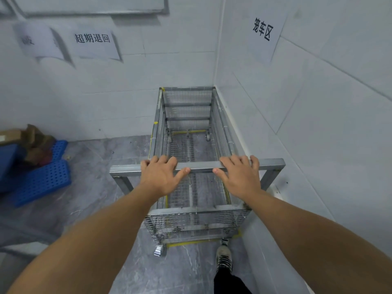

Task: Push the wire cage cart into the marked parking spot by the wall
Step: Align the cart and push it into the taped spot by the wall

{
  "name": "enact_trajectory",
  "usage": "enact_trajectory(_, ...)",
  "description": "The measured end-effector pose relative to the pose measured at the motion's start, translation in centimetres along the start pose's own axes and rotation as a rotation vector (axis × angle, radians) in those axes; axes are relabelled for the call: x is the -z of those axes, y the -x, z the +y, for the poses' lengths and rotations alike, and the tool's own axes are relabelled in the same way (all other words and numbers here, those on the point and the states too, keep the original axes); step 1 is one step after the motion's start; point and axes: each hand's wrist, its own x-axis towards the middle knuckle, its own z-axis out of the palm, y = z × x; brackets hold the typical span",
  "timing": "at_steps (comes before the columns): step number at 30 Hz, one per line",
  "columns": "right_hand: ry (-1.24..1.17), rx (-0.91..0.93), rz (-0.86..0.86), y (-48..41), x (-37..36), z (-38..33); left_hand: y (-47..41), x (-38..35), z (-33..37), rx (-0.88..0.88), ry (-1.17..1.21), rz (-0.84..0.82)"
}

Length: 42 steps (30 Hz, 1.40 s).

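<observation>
cart [188, 145]: wire cage, empty, sitting deep in the corner, far end at the back wall, right side just beside the right wall
handle [199, 165]: square metal bar across the near end, wider than the cage
left hand [161, 175]: palm down on the bar, fingers curled over the far edge, thumb along the near side, wrapped around the handle
right hand [239, 175]: same story, fingers hooked over the bar, thumb tip pointing in at the other thumb, closed on the handle
tape [191, 242]: yellow line on the floor under the near end, more yellow showing beneath the far end
castor [159, 250]: near-left wheel on the grey floor, just beside the tape
shoe [223, 258]: one foot forward, toe near the cage's near right corner
sign [263, 28]: paper on the right wall, above the cart
crates [40, 175]: blue, perforated, well off to the left with brown cardboard on top
</observation>
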Motion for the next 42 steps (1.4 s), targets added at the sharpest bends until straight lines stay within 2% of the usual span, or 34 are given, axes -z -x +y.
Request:
enact_trajectory(20, 0.022, 0.083, -0.021, -0.82, 0.16, 0.52, -0.14, 0.21, 0.11, 0.001, -0.017, -0.010)
enact_trajectory(32, 0.045, 0.102, 0.064, -0.68, -0.52, 0.79, 0.10, 0.02, 0.14, 0.020, -0.015, 0.013)
enact_trajectory(42, 0.043, 0.080, 0.030, -0.63, -0.21, 0.47, 0.02, 0.63, -0.57, -0.048, 0.017, -0.034)
